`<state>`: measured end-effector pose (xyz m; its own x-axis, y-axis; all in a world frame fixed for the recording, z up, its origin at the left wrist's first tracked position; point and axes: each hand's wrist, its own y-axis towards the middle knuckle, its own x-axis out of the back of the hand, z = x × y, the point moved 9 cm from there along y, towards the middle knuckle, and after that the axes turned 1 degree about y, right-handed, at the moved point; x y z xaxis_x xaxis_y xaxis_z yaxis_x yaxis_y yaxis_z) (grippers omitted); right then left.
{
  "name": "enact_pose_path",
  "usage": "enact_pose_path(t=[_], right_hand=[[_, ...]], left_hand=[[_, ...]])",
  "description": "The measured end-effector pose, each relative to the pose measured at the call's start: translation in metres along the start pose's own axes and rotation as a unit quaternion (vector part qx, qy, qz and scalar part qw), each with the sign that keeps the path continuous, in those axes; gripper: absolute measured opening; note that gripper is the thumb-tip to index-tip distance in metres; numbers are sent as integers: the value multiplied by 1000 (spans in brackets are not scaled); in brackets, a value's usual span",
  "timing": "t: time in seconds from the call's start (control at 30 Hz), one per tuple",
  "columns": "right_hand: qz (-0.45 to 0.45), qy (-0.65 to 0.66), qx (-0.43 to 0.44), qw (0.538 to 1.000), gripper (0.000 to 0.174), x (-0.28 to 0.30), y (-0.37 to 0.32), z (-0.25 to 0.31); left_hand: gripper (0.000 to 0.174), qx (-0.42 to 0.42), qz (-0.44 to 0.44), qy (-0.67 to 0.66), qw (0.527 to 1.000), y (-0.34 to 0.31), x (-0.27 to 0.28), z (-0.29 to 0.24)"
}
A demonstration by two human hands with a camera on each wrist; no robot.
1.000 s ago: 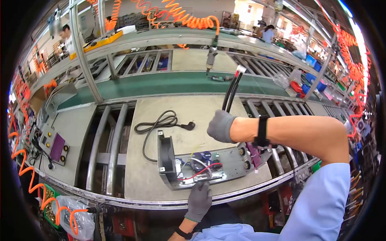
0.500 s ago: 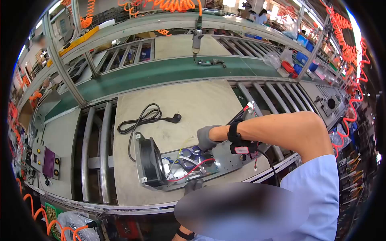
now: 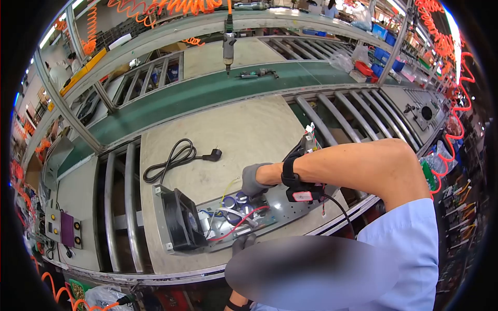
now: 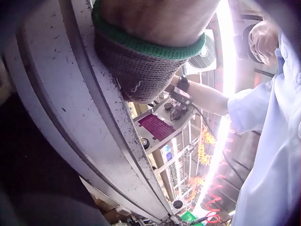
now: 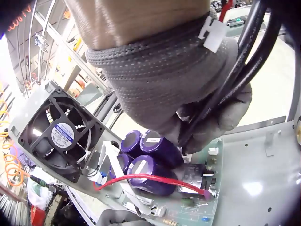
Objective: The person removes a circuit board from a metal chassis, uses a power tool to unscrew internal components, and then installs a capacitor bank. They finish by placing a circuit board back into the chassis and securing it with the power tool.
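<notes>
My gloved right hand (image 3: 252, 180) pinches thick black cables (image 5: 225, 89) low over a green circuit board (image 5: 193, 207), right beside the purple capacitors (image 5: 160, 150). Their lower ends are hidden by the fingers. The board sits in an open grey metal chassis (image 5: 254, 179) with a black fan (image 5: 61, 134) at its left end. A red wire (image 5: 155, 178) arches over the capacitors. At the chassis's front edge is my gloved left hand (image 3: 243, 243), mostly covered by a blurred patch; the left wrist view shows its green-trimmed cuff (image 4: 136, 66), with the fingers out of sight.
A black power cord (image 3: 179, 155) lies coiled behind the chassis on the pale work board (image 3: 233, 124). Metal rollers (image 3: 132, 207) flank that board. Above the green belt (image 3: 171, 88) hangs a power screwdriver (image 3: 228, 46). Farther left stands a unit with a purple panel (image 3: 66, 229).
My right hand has come down from above the chassis to the circuit board, tilting the cables to the right. The left hand keeps at the front edge; the head view has shifted.
</notes>
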<state>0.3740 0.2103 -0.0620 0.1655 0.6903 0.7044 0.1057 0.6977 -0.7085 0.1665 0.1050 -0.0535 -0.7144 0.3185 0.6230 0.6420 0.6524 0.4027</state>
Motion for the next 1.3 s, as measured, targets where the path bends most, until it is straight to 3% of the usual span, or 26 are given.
enact_pose_path(t=[0.1, 0.4, 0.57, 0.7, 0.8, 0.93, 1.0, 1.1, 1.2, 1.3], right_hand=[[1, -23, 47, 999, 32, -2, 4, 4], [-12, 83, -6, 996, 34, 0, -9, -3], [65, 21, 15, 998, 31, -6, -1, 0], [19, -54, 74, 996, 38, -7, 19, 14], [-31, -35, 61, 997, 38, -3, 12, 15], [-121, 54, -26, 991, 39, 1, -14, 4], [-118, 14, -8, 993, 39, 9, -14, 12], [-5, 59, -64, 996, 38, 11, -35, 8], [-96, -64, 6, 993, 39, 34, -46, 19], [-329, -120, 15, 936, 30, 84, -102, 39]], left_hand=[[30, 2, 4, 3, 1000, 0, -2, 1], [33, 7, 4, 13, 1000, -1, -2, -1], [36, -10, 0, 1, 1000, -1, -5, 0], [33, 33, 26, -25, 999, 0, -9, 0], [33, 30, 23, -38, 999, -2, -11, 2], [33, 15, 3, -47, 999, -4, -10, 4], [33, 11, -7, -47, 999, -1, -7, 2], [32, -5, -16, -34, 999, -5, -3, -2], [31, -22, -32, -31, 999, -8, -2, -5], [33, -52, -48, -9, 997, -11, -3, -1]])
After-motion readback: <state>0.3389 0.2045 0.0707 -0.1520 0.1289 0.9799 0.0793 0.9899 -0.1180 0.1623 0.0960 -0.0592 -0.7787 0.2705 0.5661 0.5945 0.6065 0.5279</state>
